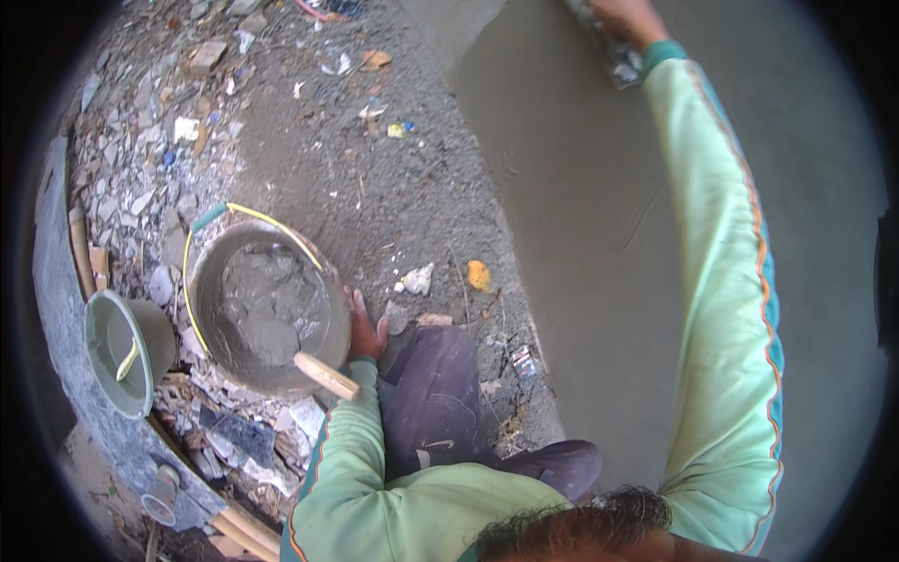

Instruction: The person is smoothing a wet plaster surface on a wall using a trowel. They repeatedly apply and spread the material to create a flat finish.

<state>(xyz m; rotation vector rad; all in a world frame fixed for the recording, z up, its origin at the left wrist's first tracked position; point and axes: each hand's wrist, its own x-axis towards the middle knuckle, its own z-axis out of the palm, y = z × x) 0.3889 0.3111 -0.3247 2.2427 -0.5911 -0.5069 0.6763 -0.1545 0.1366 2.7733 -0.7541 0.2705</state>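
Observation:
My right hand (629, 19) reaches to the top edge of the view, closed on a grey, mortar-smeared plastering trowel (620, 64), partly cut off by the frame. The trowel lies against a broad wet cement surface (581, 234), mostly smooth with a few faint marks. My left hand (367, 328) is low beside the bucket of mortar (339, 318), fingers stretched along its outer wall and thumb apart. Whether it bears on the bucket or the ground I cannot tell. Thick grey mortar (267, 300) fills much of the bucket. A wooden tool handle (326, 375) sticks out over its near rim.
A smaller grey-green pail (150, 398) at the left holds liquid and a pale yellow-green item (127, 361). Near it stands a small cup (159, 506). Broken stones (140, 140) and litter cover the ground at upper left. My bent knee (435, 375) is beside the cement's edge.

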